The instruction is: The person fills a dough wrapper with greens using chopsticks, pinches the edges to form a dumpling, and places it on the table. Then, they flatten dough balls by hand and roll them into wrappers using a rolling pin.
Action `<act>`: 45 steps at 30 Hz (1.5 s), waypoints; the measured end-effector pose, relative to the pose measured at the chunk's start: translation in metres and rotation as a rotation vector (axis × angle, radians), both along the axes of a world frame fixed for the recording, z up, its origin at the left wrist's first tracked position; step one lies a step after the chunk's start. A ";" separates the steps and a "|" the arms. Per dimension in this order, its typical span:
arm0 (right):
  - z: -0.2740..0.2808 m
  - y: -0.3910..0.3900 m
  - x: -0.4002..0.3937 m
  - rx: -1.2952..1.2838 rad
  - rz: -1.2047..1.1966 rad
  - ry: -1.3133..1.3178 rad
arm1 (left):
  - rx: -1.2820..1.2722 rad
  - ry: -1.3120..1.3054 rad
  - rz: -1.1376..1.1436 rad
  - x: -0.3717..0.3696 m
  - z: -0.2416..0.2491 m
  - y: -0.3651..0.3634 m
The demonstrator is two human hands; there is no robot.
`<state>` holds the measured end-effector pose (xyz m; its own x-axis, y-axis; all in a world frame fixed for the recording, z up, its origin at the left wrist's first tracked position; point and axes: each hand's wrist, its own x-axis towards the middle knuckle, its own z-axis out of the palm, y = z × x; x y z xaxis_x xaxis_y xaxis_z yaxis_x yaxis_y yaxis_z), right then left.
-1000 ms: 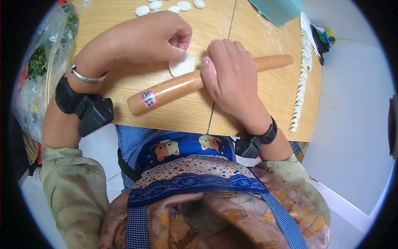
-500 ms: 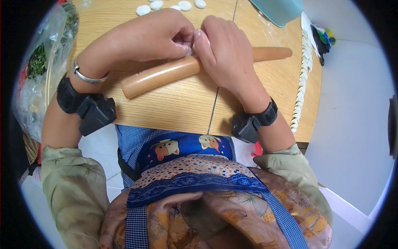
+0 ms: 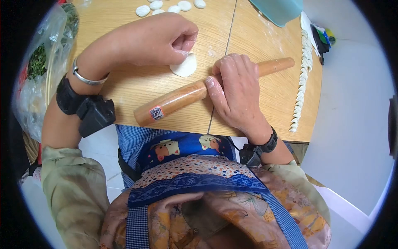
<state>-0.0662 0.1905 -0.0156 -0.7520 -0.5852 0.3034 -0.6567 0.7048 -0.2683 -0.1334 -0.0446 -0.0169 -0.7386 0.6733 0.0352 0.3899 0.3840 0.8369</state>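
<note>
My left hand [image 3: 176, 41] pinches the upper left edge of a thin round dough wrapper [image 3: 185, 67] at the middle of the table. Part of that wrapper is hidden behind the fingertips. Flour whitens the fingers of both hands. My right hand [image 3: 238, 89] is wrapped over a wooden rolling pin [image 3: 174, 101], which lies slantwise on the near side of the wrapper, apart from it. A small label shows near the pin's left end.
Several small dough discs [image 3: 185, 6] lie at the table's far side. Folded dumplings [image 3: 302, 83] stand in a long row along the right edge of the wooden table [image 3: 257, 112]. A pale blue container [image 3: 282, 10] is at the far right, and plastic bags with greens [image 3: 38, 62] at left.
My right hand and the rolling pin have drawn back toward me, away from the left hand. The pin has turned so its label shows. The wrapper has come into view under my left fingers.
</note>
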 end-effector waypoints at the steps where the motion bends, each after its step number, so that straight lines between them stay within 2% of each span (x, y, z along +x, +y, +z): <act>1: 0.000 0.000 -0.001 0.000 0.001 0.000 | -0.030 0.012 -0.011 -0.001 0.000 -0.001; 12: -0.003 -0.003 -0.004 0.020 -0.007 0.026 | -0.031 0.024 -0.017 -0.004 -0.001 -0.003; 18: -0.005 -0.011 -0.020 0.012 -0.001 0.067 | -0.106 -0.138 0.019 -0.004 0.006 -0.003; 20: -0.007 -0.016 -0.032 0.005 0.003 0.066 | -0.096 -0.353 0.083 -0.001 0.015 -0.002; 24: -0.011 -0.028 -0.062 -0.011 0.005 0.067 | -0.104 -0.175 0.043 -0.006 0.000 -0.005; 26: -0.011 -0.036 -0.075 -0.007 -0.005 0.071 | -0.024 0.057 0.037 -0.004 -0.005 -0.005; 30: -0.010 -0.038 -0.076 -0.026 -0.021 0.064 | -0.055 0.072 0.049 -0.007 -0.003 -0.006; 32: -0.010 -0.034 -0.064 -0.029 -0.012 0.073 | -0.130 -0.002 0.019 -0.006 0.003 -0.005; 39: -0.004 -0.004 -0.011 -0.009 0.014 0.059 | -0.090 0.022 -0.004 -0.001 0.004 -0.004; 41: -0.007 -0.003 -0.010 -0.018 0.008 0.063 | 0.022 0.030 0.023 0.001 -0.002 0.000; 45: -0.006 -0.003 -0.011 -0.024 -0.003 0.062 | -0.029 -0.011 0.066 0.003 0.006 0.005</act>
<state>-0.0771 0.1873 -0.0220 -0.7329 -0.5754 0.3630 -0.6707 0.7004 -0.2440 -0.1304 -0.0392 -0.0113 -0.7815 0.6239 0.0075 0.3536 0.4329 0.8292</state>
